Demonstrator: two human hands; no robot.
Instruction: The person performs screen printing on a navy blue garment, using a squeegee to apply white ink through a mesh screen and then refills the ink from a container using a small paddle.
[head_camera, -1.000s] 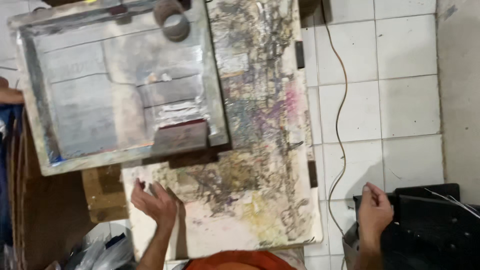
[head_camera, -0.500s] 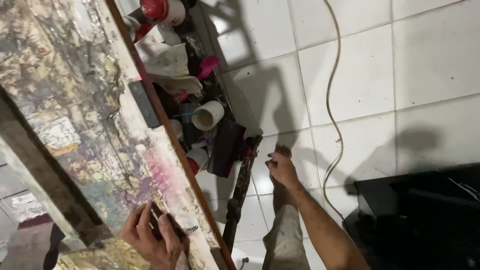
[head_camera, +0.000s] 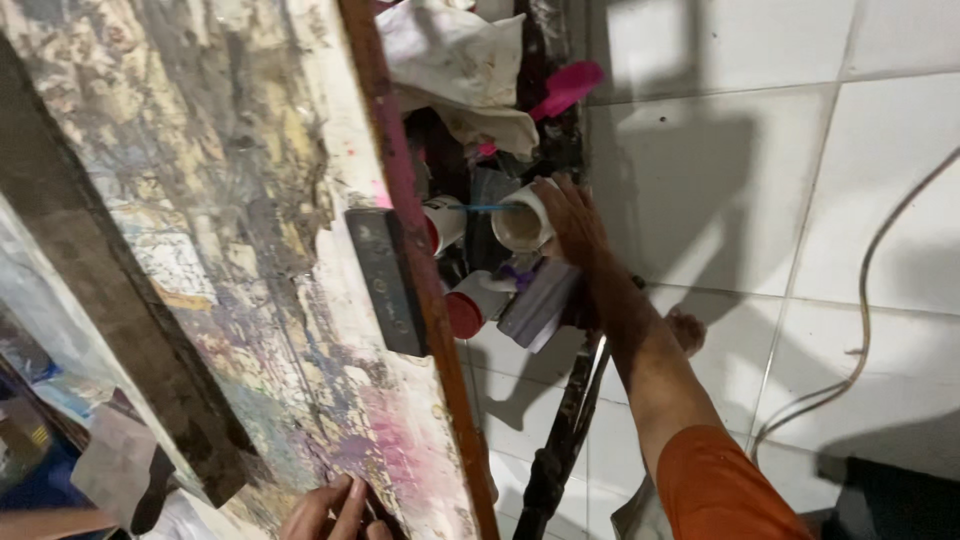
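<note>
**Right hand on a paint cup beside the stained counter**

Nearest, at the bottom edge, the left hand rests on the paint-stained counter. Only its fingertips show, lying close together on the surface, so whether that grip holds anything cannot be told. Just left of it, a dark strip runs diagonally across the counter, which is smeared with pink, yellow and grey.

On the right, an arm in an orange sleeve reaches away over the white tiled floor. A dark bar lies on the floor beside the forearm, and a thin cable curves across the tiles further right.

Halfway up, a dark metal plate is fixed at the counter's red-brown edge. Just right of that edge a red-capped container lies on its side, next to a pale purple-stained block.

Beyond these, the right hand wraps around the far side of a white cup holding brownish paint; the fingers are curled on its rim and wall, a closed grip on the cup. The cup stands upright among the clutter on the floor, just right of the counter edge. A thin blue stick lies across from it to a second white cup with a red inside, to its left.

Farthest, crumpled stained rags are heaped, with a pink tool poking out to the right.
</note>
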